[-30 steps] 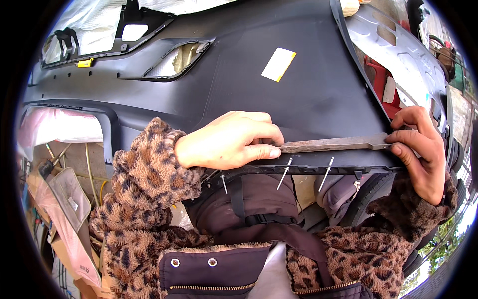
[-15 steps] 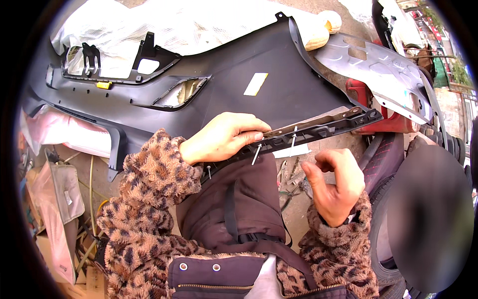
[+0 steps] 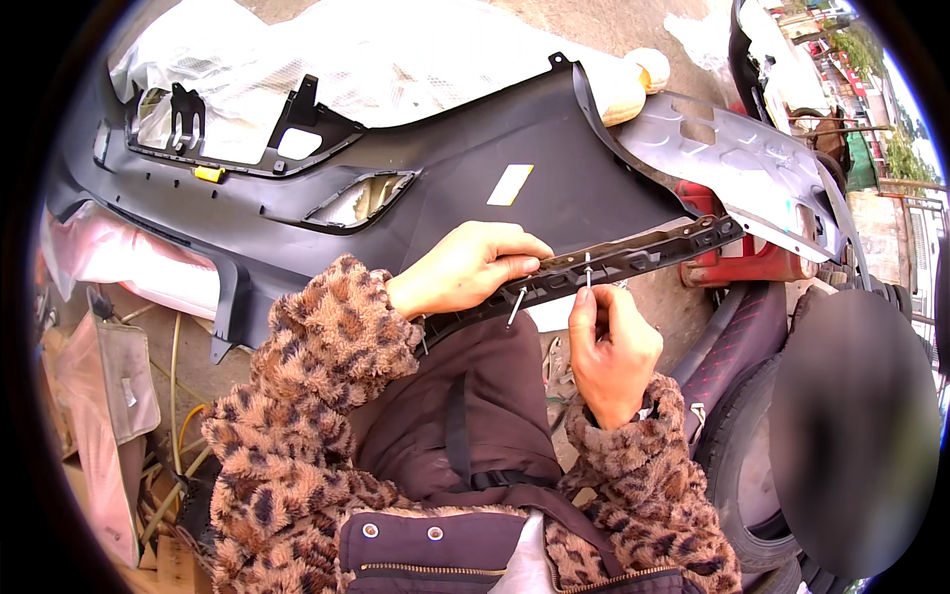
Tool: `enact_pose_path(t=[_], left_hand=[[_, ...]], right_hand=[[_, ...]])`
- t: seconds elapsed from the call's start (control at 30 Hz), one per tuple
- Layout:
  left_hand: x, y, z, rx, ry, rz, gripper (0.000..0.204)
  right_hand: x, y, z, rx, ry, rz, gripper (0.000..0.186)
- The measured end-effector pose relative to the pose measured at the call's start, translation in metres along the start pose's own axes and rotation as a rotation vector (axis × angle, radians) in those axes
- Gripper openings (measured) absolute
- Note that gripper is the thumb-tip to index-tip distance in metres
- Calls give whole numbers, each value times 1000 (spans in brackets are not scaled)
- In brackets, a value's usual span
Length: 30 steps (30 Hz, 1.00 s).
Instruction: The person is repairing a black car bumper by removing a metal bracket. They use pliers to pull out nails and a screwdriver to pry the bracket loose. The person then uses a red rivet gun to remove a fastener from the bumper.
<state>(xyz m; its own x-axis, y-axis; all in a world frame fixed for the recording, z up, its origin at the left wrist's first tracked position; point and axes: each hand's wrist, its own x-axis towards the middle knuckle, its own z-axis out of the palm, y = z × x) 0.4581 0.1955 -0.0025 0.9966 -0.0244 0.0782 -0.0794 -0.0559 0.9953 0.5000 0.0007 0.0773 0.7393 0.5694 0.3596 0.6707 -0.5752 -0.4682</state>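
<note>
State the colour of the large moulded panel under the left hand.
The panel is black, looking dark grey where light falls; the head view shows it best.

The left hand (image 3: pixel 470 269) covers one end of the metal strip (image 3: pixel 625 245), and the right hand (image 3: pixel 616 356) hides the lower end of a pin (image 3: pixel 588 271). A grey blur (image 3: pixel 856 436) masks part of the tire (image 3: pixel 727 431); the lower edge cuts off the jacket (image 3: pixel 435 552).

Stretches out as a dusty, tan-grey concrete floor (image 3: pixel 569 38). Bears a round black rubber tyre (image 3: pixel 720 470) at right and a thin yellowish tube (image 3: pixel 175 391) at left.
</note>
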Motion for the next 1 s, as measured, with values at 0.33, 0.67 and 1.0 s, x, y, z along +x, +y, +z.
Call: enact_pose_path(t=[0.33,0.67,1.0], left_hand=[[7,5,2,-22,27,29,21],[7,3,1,-27,-5,53,23],[7,6,0,-14,-28,94,24]], right_hand=[[14,-7,-8,76,-87,154,7],[14,-6,-5,-5,-79,123,11],[13,-6,-2,-155,-29,-56,16]])
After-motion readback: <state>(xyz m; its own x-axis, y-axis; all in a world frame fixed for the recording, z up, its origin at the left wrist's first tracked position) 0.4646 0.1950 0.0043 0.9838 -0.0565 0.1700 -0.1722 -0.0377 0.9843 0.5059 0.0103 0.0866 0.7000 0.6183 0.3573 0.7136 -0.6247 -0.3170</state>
